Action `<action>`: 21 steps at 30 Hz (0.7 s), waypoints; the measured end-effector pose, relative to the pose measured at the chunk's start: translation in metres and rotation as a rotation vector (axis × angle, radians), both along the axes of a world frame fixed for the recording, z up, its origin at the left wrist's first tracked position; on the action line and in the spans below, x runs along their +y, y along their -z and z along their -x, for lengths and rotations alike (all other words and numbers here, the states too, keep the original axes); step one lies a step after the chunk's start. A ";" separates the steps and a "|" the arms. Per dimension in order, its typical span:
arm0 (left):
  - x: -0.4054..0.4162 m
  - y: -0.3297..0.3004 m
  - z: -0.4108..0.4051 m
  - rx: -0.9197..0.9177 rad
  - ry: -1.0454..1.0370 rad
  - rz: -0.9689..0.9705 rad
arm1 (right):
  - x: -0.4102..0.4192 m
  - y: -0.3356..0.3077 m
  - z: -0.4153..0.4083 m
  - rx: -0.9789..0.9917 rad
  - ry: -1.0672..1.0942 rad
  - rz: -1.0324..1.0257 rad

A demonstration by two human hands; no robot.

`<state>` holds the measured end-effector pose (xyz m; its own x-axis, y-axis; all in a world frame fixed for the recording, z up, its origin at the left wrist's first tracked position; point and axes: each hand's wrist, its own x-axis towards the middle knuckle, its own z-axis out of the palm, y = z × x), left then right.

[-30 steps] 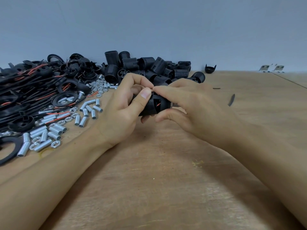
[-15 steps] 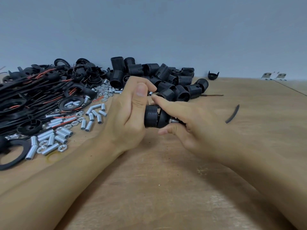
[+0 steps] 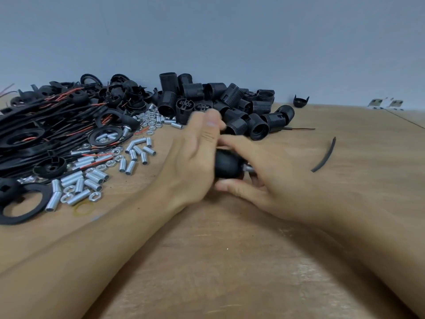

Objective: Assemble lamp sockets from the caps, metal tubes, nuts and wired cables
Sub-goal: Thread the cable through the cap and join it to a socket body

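Both hands met at mid-table on one black socket (image 3: 226, 165): left hand (image 3: 195, 157), blurred, curled round its body, right hand (image 3: 259, 178) pinching the cap end where a metal tube (image 3: 248, 168) protruded; likely screwing halves together, needing a counter-twist next.

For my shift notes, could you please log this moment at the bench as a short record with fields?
surface: wooden table
left hand: blurred, on the black socket cap; grip unclear
right hand: grips the same cap, thumb beneath
metal tube: protrudes from the cap towards the right palm
threaded socket bodies: piled behind the hands
loose tubes and nuts: scattered at left
wired cables: heaped at far left
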<state>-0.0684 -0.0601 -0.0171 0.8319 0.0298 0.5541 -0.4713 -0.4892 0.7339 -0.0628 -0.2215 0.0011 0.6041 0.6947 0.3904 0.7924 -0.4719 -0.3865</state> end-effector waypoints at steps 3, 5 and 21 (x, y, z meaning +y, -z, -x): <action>0.005 -0.002 -0.002 0.048 -0.029 -0.125 | 0.004 0.005 -0.004 0.053 0.031 -0.061; 0.016 -0.003 -0.006 0.025 -0.128 -0.199 | 0.001 0.006 -0.007 0.088 0.103 -0.092; 0.109 -0.018 -0.037 0.416 -0.771 -0.720 | -0.016 0.004 -0.017 0.128 0.234 -0.033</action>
<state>-0.0315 0.0485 0.0005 0.8533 0.4003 0.3341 0.3535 -0.9151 0.1938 -0.0460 -0.2375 -0.0027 0.7926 0.5187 0.3206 0.6071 -0.6220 -0.4945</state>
